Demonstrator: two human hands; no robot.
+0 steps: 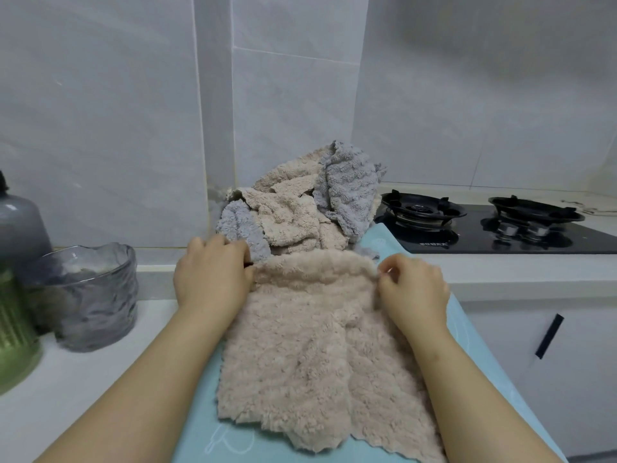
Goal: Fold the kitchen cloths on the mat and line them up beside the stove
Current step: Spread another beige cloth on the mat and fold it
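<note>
Left grip pinches the far left corner of the beige shaggy-pile cloth; right grip pinches the far right corner between thumb and fingertips. The far edge is lifted and rolled slightly toward me, while the rest of the cloth lies rumpled on the pale blue smooth mat, its near edge wavy and uneven. Risks as I judge them: the pile is thick and soft, so a corner could slide out of a light pinch. The creases down the middle would get folded in if I bring the edge over without flattening first. The near corners sit askew, so the fold may land crooked. The mat looks slick and may let the cloth creep as I pull. Just behind, the loose heap of beige and grey cloths touches the lifted edge and could snag or drag along. The heap also leans right against the black glass gas stove, over its left edge. A ribbed grey glass bowl stands on the white table near my left forearm; a wide sweep could knock it.
</note>
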